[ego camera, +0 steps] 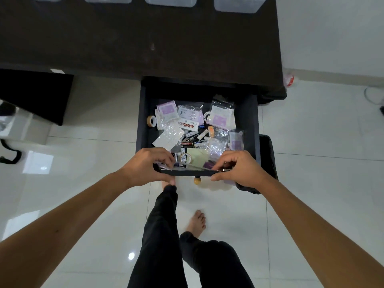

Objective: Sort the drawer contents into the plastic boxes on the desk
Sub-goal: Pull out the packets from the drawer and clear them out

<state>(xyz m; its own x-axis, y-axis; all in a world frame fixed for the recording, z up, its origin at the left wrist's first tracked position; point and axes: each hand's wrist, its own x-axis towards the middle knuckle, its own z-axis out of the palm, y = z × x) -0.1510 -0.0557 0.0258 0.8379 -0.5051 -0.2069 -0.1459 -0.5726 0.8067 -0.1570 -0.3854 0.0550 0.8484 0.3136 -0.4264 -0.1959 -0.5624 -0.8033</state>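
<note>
The dark drawer [143,121] stands pulled out from the desk [145,38]. It holds purple-and-clear packets [221,117], a sticky note pack [187,125], batteries [188,144], a brown tape roll [151,121], a white tape roll [185,157] and a pale yellow note pad [198,157]. My left hand [145,165] and my right hand [241,169] grip the drawer's front edge [187,173], fingers curled inside over a clear packet [187,167], thumbs under the front. Several clear plastic boxes [170,2] line the desk's far edge.
A round wooden knob [197,180] sticks out below the drawer front. A black bin [268,154] stands close against the drawer's right side. A black block [31,94] sits left of the desk. My legs and bare feet are on the white tiled floor [93,194].
</note>
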